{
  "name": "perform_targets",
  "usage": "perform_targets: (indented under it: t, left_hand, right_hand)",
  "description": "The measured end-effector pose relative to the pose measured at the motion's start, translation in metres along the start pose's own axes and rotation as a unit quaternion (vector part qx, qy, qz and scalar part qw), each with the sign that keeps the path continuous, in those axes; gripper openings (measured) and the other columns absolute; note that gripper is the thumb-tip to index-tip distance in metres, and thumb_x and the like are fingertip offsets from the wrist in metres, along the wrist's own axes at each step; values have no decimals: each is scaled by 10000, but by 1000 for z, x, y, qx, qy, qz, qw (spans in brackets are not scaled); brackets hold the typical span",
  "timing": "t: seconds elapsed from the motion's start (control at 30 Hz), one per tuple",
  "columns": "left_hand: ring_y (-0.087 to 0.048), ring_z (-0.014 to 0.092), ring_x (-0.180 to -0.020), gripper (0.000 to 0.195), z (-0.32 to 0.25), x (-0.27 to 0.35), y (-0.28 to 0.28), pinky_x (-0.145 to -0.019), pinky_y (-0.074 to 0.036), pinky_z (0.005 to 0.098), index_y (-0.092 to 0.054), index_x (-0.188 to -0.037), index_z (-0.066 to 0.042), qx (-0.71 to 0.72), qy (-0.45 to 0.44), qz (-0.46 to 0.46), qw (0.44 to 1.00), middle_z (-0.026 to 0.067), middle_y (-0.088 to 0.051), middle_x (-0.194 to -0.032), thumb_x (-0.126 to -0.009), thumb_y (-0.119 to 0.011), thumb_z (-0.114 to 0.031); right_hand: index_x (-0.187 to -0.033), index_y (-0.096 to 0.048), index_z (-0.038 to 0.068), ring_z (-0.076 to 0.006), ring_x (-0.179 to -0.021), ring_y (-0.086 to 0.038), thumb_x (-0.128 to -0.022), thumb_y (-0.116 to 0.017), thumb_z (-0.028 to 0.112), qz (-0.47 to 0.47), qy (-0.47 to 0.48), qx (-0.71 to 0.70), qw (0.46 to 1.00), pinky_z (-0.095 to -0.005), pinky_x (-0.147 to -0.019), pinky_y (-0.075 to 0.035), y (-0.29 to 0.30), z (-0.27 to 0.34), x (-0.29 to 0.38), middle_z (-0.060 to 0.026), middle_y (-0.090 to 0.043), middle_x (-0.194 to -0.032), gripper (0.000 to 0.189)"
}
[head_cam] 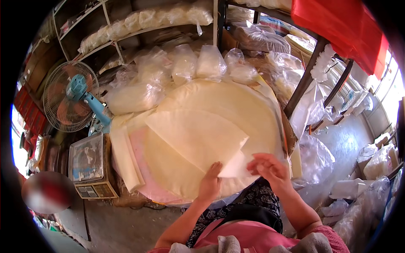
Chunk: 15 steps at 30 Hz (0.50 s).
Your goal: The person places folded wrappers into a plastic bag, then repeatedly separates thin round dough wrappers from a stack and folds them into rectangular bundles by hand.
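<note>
A wide pile of thin, round, cream-coloured sheets (250, 101) lies before me on a low support. On top is a folded sheet (196, 136), its curved edge away from me and its point towards me. A paler white flap (234, 166) shows at its right corner. My left hand (212, 182) lies flat on the near edge of the folded sheet, beside the white flap. Just right of that flap, my right hand (270, 170) is raised with loosely bent fingers, slightly blurred; I see nothing held in it.
Filled clear plastic bags (212, 63) line the pile's far side. Left are a rolled sheet (126, 161), a blue fan (76, 91) and a scale with a metal pan (87, 158). A dark metal post (305, 77) and plastic bags (313, 159) stand right. Red cloth (341, 31) hangs above.
</note>
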<state>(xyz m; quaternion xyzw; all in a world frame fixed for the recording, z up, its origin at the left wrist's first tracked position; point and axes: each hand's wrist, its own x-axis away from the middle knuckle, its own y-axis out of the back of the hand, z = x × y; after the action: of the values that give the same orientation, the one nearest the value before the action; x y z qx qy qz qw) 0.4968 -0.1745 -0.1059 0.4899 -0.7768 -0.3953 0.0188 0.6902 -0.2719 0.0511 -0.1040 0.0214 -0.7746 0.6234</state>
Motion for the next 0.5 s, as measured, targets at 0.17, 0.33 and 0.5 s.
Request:
perform_targets:
  t: [0.17, 0.33, 0.5]
  left_hand:
    - [-651, 161, -941, 287, 20, 23, -29, -776, -542, 312, -614, -1069, -17, 546, 380, -46, 745, 79, -655, -1060, -989, -567, -289]
    - [-661, 161, -856, 286, -11, 10, -10, -741, -538, 299, -570, -1110, -6, 648, 418, -42, 636, 87, -668, -962, -954, -609, -242]
    - [-661, 231, -944, 253, -9, 23, 38, -775, -543, 343, -562, -1119, 4, 231, 323, 48, 917, 114, -671, -1019, -911, -624, -125]
  right_hand:
    - [-1315, -537, 42, -369, -1234, -532, -930, -592, 106, -19, 354, 396, 847, -422, -1030, -424, -30, -3, -34, -198, -547, -1327, 394]
    - [-1418, -435, 53, -461, -1396, -265, -924, -605, 346, -33, 271, 593, 758, -595, -1114, -241, -15, -120, -102, -241, -301, -1512, 599]
    - [-1423, -427, 45, -456, -1413, -212, -934, -548, 448, -33, 262, 661, 702, -613, -1128, -176, -17, -151, -113, -251, -266, -1521, 645]
